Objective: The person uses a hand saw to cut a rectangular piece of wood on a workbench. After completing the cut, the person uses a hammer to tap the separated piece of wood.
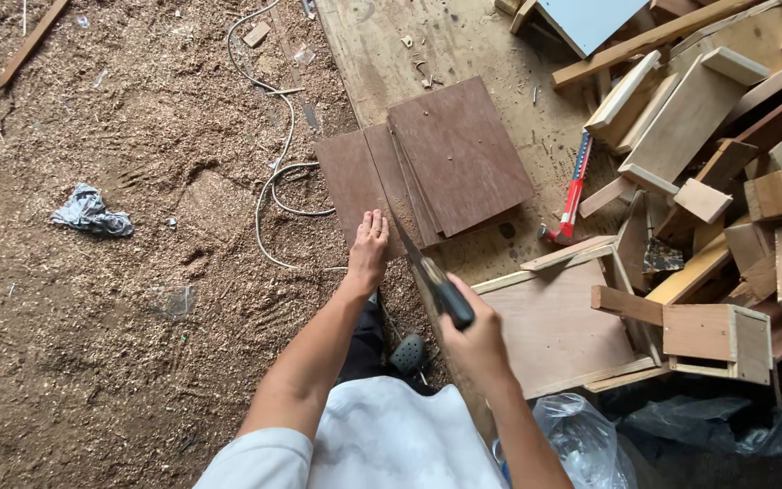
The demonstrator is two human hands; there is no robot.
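Left hand (368, 249) lies flat on the brown board (355, 186) — nearer. Right hand (472, 340) grips the handsaw (432, 276), its blade running toward eleven o'clock along the board's right edge.

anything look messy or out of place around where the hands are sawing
Yes. A white cord snakes loose through the sawdust right beside the brown boards that the left hand presses down, close to the handsaw in the right hand.

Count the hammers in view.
1. A red-handled hammer lies on the plywood floor sheet, between the stack of brown boards and the scrap-wood pile. The pile could hide others.
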